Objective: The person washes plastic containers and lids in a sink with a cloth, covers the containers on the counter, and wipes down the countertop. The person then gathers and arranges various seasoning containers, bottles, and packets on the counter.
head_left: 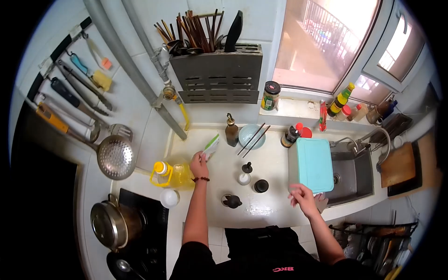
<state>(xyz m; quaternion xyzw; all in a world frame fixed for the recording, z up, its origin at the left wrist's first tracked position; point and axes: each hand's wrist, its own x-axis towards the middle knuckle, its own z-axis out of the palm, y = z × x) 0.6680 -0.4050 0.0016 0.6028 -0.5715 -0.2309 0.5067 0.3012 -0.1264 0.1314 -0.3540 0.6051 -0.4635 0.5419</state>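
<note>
My left hand is closed on the lower end of a white and green packet at the back left of the counter. A yellow oil jug stands beside that wrist. My right hand hangs by the near corner of a box with a teal lid, its fingers loosely bent and apart, with nothing in them. Between my hands are a small jar with a black dropper top, a black-capped jar and a dark-topped pot.
A brown pump bottle and a blue bowl with chopsticks across it stand at the back. A white bowl sits near the stove with a steel pot. The sink lies right of the box. Utensils hang at left.
</note>
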